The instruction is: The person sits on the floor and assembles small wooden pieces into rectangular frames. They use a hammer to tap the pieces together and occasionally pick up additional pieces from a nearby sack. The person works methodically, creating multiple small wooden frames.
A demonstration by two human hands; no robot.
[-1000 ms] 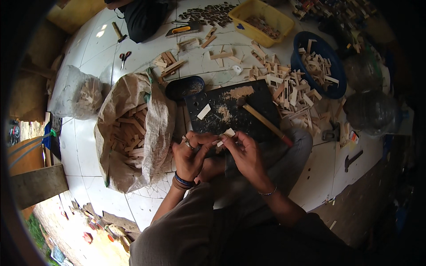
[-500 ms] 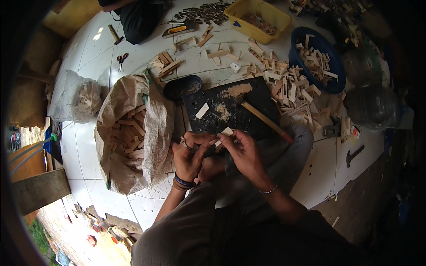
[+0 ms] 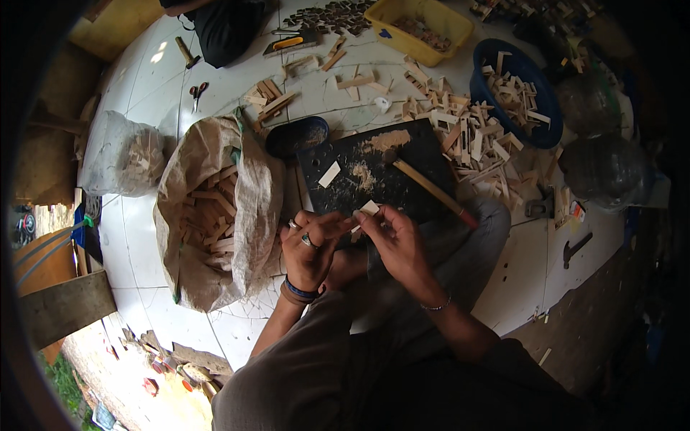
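Head view, looking down on crossed legs and a tiled floor (image 3: pixel 237 93). Left hand (image 3: pixel 310 248) and right hand (image 3: pixel 392 241) meeting just in front of the lap, fingers of both pinched on a small pale wood chip (image 3: pixel 369 207) held over the near edge of a black board (image 3: pixel 374 172). Chip probably light, stiff and dry, with a thin flat shape; likely to split along the grain if squeezed hard or bent, and easy to drop. Best taken by its narrow edges near the ends, thumb against forefinger, as now. Hammer (image 3: pixel 430 188) lying loose on the board, handle toward the right knee, beside sawdust and another chip (image 3: pixel 329 174). Open sack (image 3: pixel 215 215) of wood strips just left of the left hand; dark bowl (image 3: pixel 298 135) touching the board's far left corner; blue basin (image 3: pixel 514 92) and yellow tray (image 3: pixel 420 20) of offcuts farther off, scattered offcuts (image 3: pixel 467 136) between. Scissors (image 3: pixel 198 92) well apart on the far left. Underside of the chip and most fingertips hidden behind the knuckles; cannot tell whether a blade or second piece sits in the right palm. Another person (image 3: pixel 215 25) at the top cut off by the frame. Right rim dark, with contents of the clear bags (image 3: pixel 604 169) hard to make out.
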